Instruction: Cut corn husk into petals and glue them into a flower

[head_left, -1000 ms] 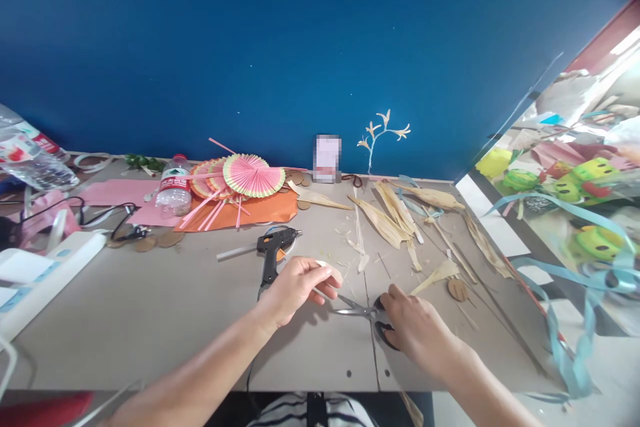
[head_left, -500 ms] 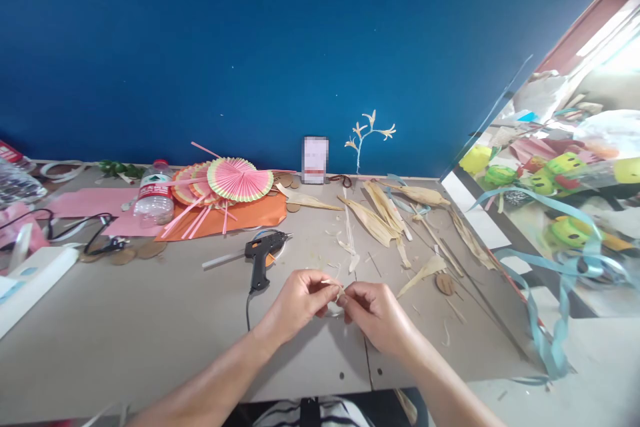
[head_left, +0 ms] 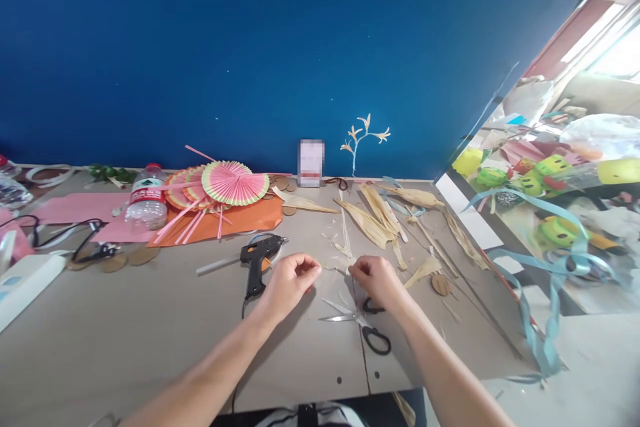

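My left hand (head_left: 293,280) is closed in a pinch just above the table, right of the glue gun (head_left: 257,260). My right hand (head_left: 377,280) is pinched too, a short gap away. A thin pale strip of corn husk (head_left: 331,269) spans the gap between my fingertips; its ends are hidden in the fingers. Below my hands lie scissors (head_left: 354,317) with black handles and blades apart, one handle loop partly behind my right hand. Dried corn husk pieces (head_left: 367,220) are spread beyond my hands.
A husk flower stem (head_left: 356,143) is upright against the blue wall. Paper fans (head_left: 236,183) and a plastic bottle (head_left: 147,200) are at the back left. Blue ribbon (head_left: 555,280) hangs at the right edge. A wooden disc (head_left: 441,285) and a white power strip (head_left: 30,287) also lie here.
My hands, close together before, have moved apart and slightly up, with the thin strip between them. The scissors beneath are now uncovered. The view has shifted slightly.
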Action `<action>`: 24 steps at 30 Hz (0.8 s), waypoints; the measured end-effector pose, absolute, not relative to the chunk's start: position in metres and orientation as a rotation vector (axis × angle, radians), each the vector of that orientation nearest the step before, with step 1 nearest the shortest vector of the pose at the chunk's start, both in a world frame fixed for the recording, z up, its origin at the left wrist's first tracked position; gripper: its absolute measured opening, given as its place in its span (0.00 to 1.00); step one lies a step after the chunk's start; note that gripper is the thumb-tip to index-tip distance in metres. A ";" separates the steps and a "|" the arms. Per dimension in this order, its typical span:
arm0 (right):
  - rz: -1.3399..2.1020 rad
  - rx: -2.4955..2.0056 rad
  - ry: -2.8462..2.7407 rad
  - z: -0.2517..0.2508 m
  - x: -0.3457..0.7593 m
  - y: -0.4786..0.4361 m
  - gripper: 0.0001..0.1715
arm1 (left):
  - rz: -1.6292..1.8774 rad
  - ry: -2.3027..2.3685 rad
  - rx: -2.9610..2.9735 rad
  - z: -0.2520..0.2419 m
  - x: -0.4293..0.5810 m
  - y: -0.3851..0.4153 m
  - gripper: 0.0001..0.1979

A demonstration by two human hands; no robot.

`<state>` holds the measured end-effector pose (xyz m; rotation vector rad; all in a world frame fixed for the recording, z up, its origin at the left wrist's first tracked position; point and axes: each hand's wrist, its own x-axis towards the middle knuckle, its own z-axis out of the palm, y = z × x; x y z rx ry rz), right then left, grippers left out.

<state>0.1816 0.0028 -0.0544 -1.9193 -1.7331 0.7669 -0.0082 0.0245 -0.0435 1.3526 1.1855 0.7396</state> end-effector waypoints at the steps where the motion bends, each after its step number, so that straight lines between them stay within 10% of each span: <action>1: 0.718 -1.942 -1.739 -0.056 0.183 0.009 0.15 | 0.722 1.164 1.344 -0.044 -0.008 0.024 0.09; 13: 0.551 -2.064 -1.815 -0.067 0.180 0.034 0.03 | 0.642 1.095 1.426 -0.051 -0.021 0.019 0.11; 24: 0.758 -1.860 -1.649 -0.071 0.180 0.068 0.13 | 0.506 1.277 1.978 -0.055 -0.017 0.029 0.08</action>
